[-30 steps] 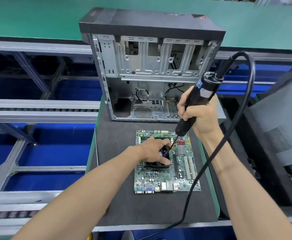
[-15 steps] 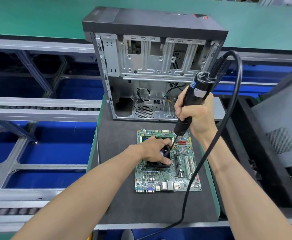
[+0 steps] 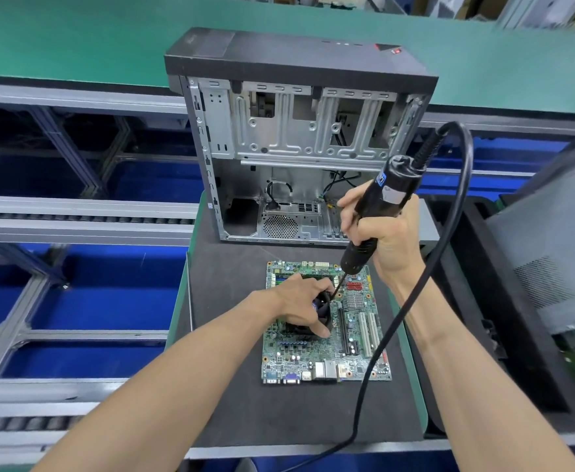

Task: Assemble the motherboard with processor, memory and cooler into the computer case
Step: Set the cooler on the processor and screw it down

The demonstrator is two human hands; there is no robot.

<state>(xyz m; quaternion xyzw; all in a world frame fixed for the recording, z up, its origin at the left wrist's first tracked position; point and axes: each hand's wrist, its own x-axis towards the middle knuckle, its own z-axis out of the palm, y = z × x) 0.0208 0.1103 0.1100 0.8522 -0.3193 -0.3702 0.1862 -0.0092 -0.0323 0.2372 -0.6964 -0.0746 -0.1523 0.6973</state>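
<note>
A green motherboard (image 3: pixel 357 338) lies flat on the dark mat (image 3: pixel 231 403) in front of me. A black fan cooler (image 3: pixel 325 310) sits on the board, mostly hidden under my left hand (image 3: pixel 303 304), whose fingers curl round it. My right hand (image 3: pixel 381 233) grips a black electric screwdriver (image 3: pixel 381 206), tilted, with its bit tip touching down at the cooler's upper right corner. The open computer case (image 3: pixel 299 137) stands upright behind the board, its bare metal inside facing me. The processor and memory are not visible.
The screwdriver's black cable (image 3: pixel 449 240) loops up and drops across the board's right edge to the mat's front. Roller conveyor rails (image 3: pixel 75 216) and blue bins lie left. A grey side panel (image 3: pixel 558 247) leans in a black tray at right. A green belt runs behind.
My right hand and the screwdriver have shifted slightly with the bit staying at the cooler's corner. My left hand stays on the cooler.
</note>
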